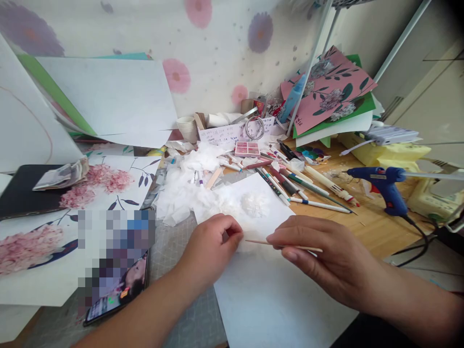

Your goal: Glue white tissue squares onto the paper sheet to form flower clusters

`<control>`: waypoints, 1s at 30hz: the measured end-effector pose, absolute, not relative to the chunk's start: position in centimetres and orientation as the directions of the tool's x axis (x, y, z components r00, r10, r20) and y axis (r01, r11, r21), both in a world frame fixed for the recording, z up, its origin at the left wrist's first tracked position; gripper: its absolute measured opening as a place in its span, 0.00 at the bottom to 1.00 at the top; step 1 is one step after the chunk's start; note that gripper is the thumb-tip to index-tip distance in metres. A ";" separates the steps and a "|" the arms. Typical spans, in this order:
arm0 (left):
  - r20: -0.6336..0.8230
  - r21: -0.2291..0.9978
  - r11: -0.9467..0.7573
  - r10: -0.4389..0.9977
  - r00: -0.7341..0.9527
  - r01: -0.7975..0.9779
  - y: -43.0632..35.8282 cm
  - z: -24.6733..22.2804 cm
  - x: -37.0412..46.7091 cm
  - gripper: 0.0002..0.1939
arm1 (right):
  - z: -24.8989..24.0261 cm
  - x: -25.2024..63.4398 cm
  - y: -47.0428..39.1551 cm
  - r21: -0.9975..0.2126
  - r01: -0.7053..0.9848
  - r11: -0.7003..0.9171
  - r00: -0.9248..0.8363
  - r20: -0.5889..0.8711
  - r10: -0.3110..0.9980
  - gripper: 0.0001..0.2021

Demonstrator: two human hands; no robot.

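Note:
My right hand (322, 256) pinches a wooden toothpick (259, 242) between thumb and fingers, its pointed tip aimed left. Just beyond that tip, my left hand (213, 244) has thumb and forefinger pressed together; whatever they hold is hidden or too small to name. Both hands are over a white sheet of paper (279, 290). On the sheet, a little past the fingers, sits a round cluster of white petal-like pieces (254, 204). More white scraps (219, 204) lie to its left, above my left hand.
Loose white tissue (174, 188) heaps on a grey cutting mat (195, 319). Several pens (321, 205) scatter behind the sheet. A blue glue gun (387, 186) stands right, its cord trailing down. Left are a phone (139, 280), a black tablet (32, 193) and a pink flower picture (105, 181).

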State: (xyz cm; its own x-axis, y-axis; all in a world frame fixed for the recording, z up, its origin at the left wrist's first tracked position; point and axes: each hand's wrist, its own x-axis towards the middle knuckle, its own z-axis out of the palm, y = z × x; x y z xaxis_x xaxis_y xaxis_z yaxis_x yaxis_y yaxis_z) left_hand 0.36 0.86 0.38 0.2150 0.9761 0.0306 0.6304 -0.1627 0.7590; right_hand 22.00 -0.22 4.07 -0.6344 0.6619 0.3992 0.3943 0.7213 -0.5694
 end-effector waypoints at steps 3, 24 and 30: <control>0.047 0.742 -0.187 0.973 0.228 0.643 0.9 0.2 0.3 0.05 | 3.3 21.7 -0.4 -0.529 0.405 0.746 -0.657 0.399 0.640 0.08; 0.133 0.565 -0.481 0.855 0.501 0.671 0.8 0.4 -0.5 0.09 | 2.6 20.9 -1.2 -0.335 0.429 0.839 -0.783 0.325 0.530 0.08; 0.116 0.486 -0.506 0.846 0.521 0.713 0.8 0.8 -0.7 0.09 | 3.4 22.6 -1.3 -0.321 0.445 0.836 -0.683 0.481 0.549 0.08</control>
